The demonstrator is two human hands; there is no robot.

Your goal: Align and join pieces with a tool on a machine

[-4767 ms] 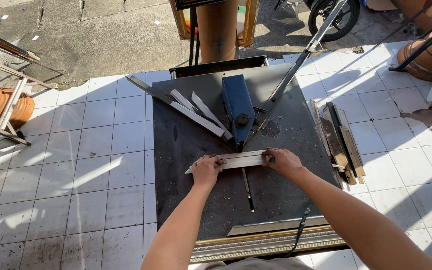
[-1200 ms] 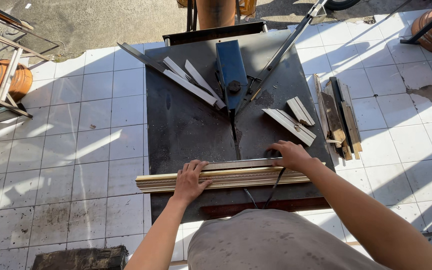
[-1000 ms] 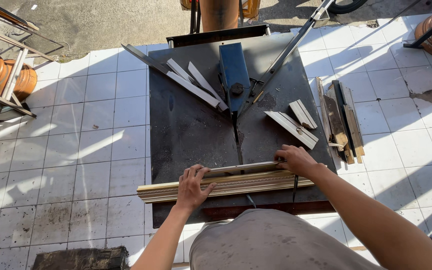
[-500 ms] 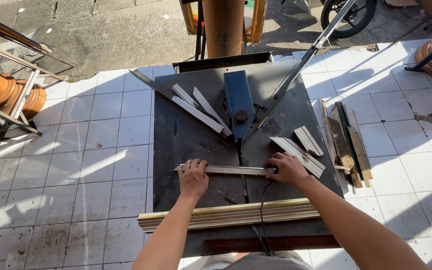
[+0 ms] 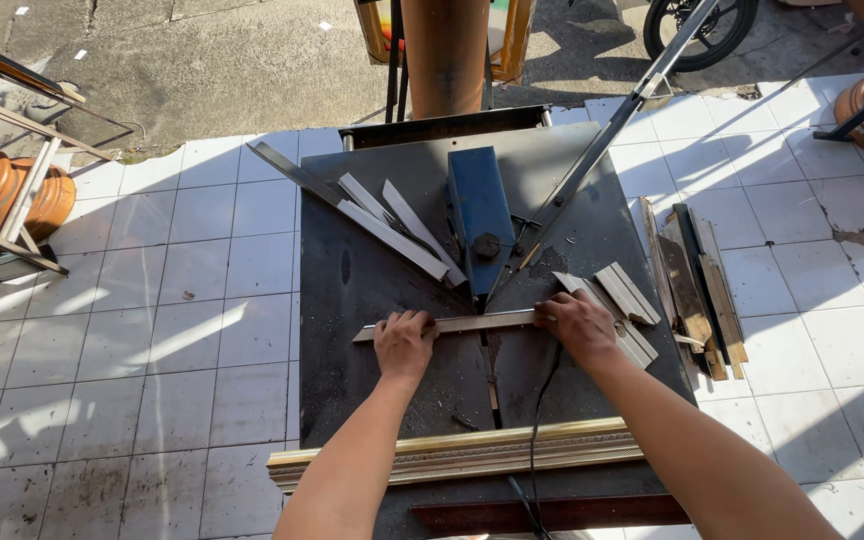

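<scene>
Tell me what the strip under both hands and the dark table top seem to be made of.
The strip looks like pale moulded wood, matt and unpainted, though its finish is hard to judge. Both the left hand and the right hand press on it. The table top looks like dark sheet metal, dull and dusty with specks.

Blue saw guard (image 5: 479, 210), gold-edged moulding (image 5: 457, 455)

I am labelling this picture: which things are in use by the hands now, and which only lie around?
In use:
left hand
right hand
moulding strip, held flat by both
dark saw table
blue blade guard

Lying about:
cut offcuts
gold moulding lengths
wood scraps on tiles
black cable
</scene>
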